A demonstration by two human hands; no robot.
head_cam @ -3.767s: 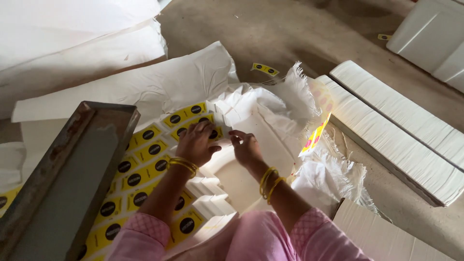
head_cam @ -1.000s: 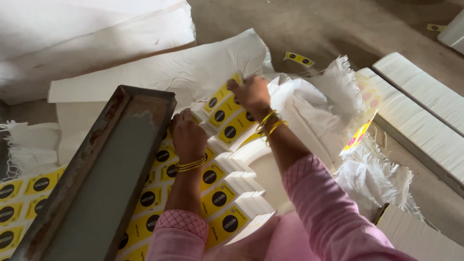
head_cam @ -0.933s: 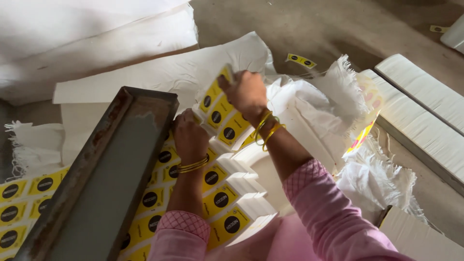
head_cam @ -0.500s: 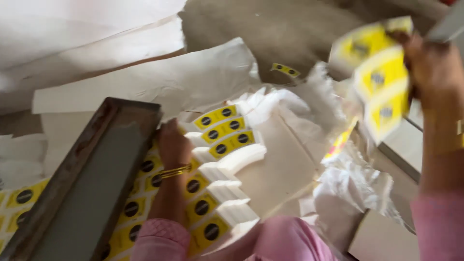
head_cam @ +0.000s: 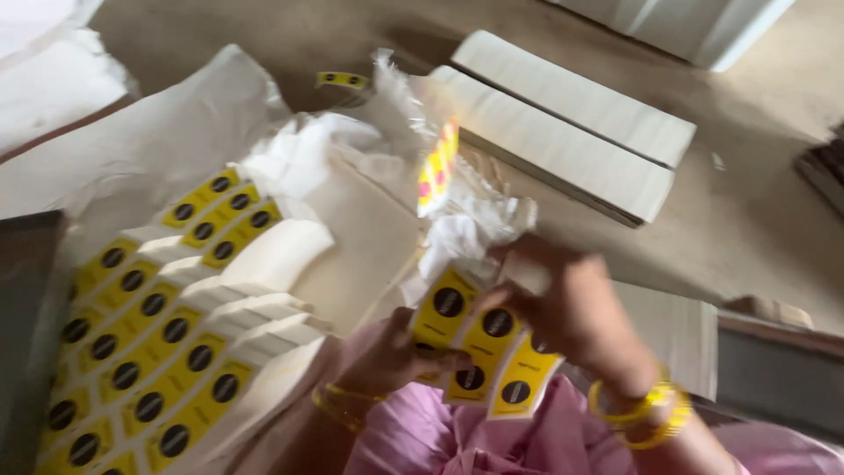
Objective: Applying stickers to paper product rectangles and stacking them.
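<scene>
Both hands meet close in over my lap, on one small bundle of yellow labels (head_cam: 479, 347) with black round marks. My left hand (head_cam: 396, 356) has its fingers curled under the bundle's lower left edge, and my right hand (head_cam: 571, 312) pinches the upper right side from above, so each hand is closed on it. Gold bangles (head_cam: 642, 413) sit on my right wrist, and I see pink sleeves under both arms. Left of my left hand, rows of label stacks (head_cam: 167, 343) lie packed side by side on white paper wrapping (head_cam: 167, 141). Just beyond my right hand is crumpled clear plastic (head_cam: 475, 220) with a yellow and pink patch. Farther off, past that, two long white bundles (head_cam: 571, 123) lie side by side on the floor.
</scene>
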